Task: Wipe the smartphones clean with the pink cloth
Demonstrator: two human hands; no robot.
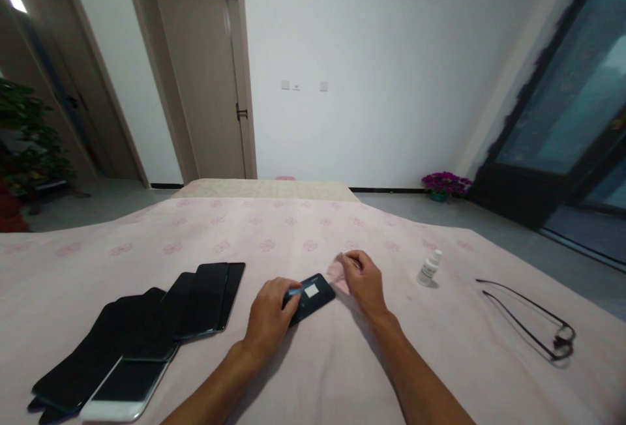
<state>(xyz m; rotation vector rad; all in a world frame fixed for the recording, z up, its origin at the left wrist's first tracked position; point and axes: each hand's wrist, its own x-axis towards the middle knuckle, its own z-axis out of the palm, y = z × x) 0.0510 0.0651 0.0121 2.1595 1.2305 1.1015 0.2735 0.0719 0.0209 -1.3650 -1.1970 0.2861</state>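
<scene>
A dark smartphone [317,298] with a small white label on its upward face lies on the pink cloth cover. My left hand [272,311] grips its left end, thumb across the top face. Just beyond the phone's right end, my right hand [362,280] is closed in a pinch on a pale pink cloth [336,271]. That cloth is close in colour to the cover, so its outline is hard to make out. A small white bottle [430,268] with a printed label stands upright to the right of my right hand.
Several dark phones [112,334] overlap at the left, with a white-framed phone [128,389] at the near end. Black-framed eyeglasses [538,317] rest at the far right. Flower prints mark the pink cover [293,229]. Behind stand a wall, a door [203,79] and purple flowers [445,182].
</scene>
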